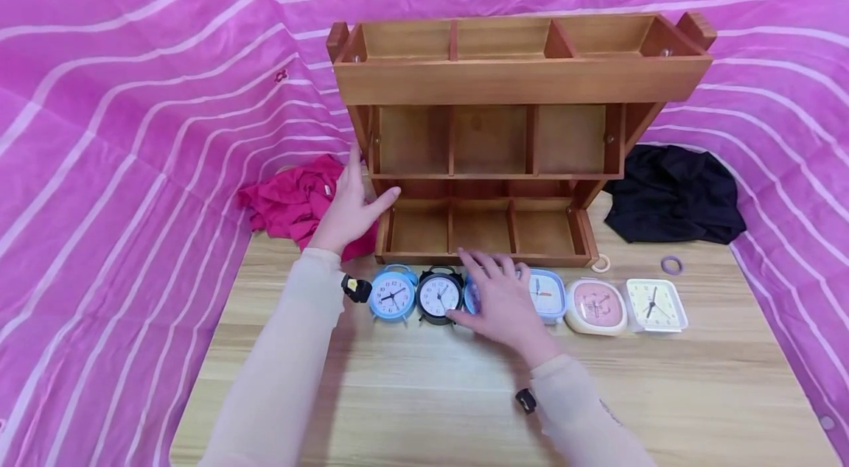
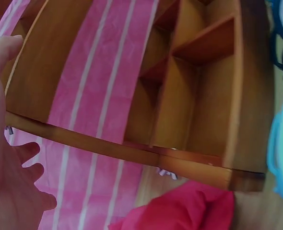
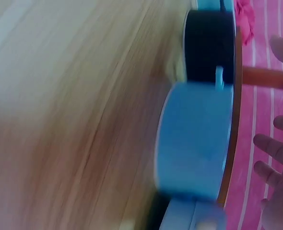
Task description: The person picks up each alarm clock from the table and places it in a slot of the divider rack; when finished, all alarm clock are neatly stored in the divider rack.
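Step in hand: judged as placing the hands, the right over the clock row and the left at the rack; no clock is off the table.
Right hand: fingers spread and lightly bent above the third clock, gripping nothing that shows; contact cannot be confirmed. Right hand, third clock.
Left hand: thumb extended and fingers apart at the rack's left side, holding nothing; contact cannot be told. Left hand, rack.
Next move: if the third clock is to be lifted, it calls for lowering the right hand and closing thumb and fingers on the casing without catching its neighbours.
Clock row: along the table, before the rack; light-blue clock, black clock, third clock, rectangular blue clock, pink-faced clock, white square clock.
Upper tier: three compartments, bare wood visible.
Middle tier: three compartments, no contents visible.
Bottom tier: three compartments, likewise.
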The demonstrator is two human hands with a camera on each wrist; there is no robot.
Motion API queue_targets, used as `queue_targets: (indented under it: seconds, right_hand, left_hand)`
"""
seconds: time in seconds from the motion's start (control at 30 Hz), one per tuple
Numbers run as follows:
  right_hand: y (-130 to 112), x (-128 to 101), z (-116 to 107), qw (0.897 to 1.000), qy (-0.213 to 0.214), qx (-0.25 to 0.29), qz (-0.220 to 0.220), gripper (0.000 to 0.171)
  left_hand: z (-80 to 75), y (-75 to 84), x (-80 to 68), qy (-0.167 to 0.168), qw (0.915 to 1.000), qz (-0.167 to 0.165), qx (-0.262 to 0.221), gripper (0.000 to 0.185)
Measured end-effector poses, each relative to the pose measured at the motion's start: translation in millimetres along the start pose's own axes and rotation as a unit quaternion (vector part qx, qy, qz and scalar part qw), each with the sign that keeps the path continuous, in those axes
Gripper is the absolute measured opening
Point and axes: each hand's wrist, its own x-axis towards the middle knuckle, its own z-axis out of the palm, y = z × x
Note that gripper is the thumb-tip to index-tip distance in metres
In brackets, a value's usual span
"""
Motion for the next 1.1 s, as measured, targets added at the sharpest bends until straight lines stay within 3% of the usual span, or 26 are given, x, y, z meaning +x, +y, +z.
queue_targets:
  seconds: [0.13,0.33,0.63,0.87,1.1]
  right_hand:
    - [-16.8,10.9,9.8,1.000,-0.010,-0.001,-0.013,0.105]
    - [-41.9,24.5,35.1,0.999,-0.049,-0.004,-0.020,0.102]
    - [-73.0,39.6,44.5,0.996,-0.072,-0.049,-0.027,0.108]
    - [-81.3,49.2,48.0,0.993,-0.094,-0.068,-0.024,0.108]
    - [-83.6,52.8,55.4,0.993,-0.104,-0.052,-0.010,0.111]
  left_hand:
    - [-1.6,0.7,9.8,0.014,0.9992,0.009,-0.036,0.112]
    - [3.1,-6.6,15.5,0.018,0.9959,-0.005,-0.088,0.108]
    - [6.5,0.6,27.0,0.052,0.9943,0.003,-0.093,0.109]
    - [7.3,2.2,31.4,0.066,0.9922,-0.001,-0.106,0.113]
    - [9.5,-0.9,35.5,0.059,0.9899,-0.006,-0.129,0.114]
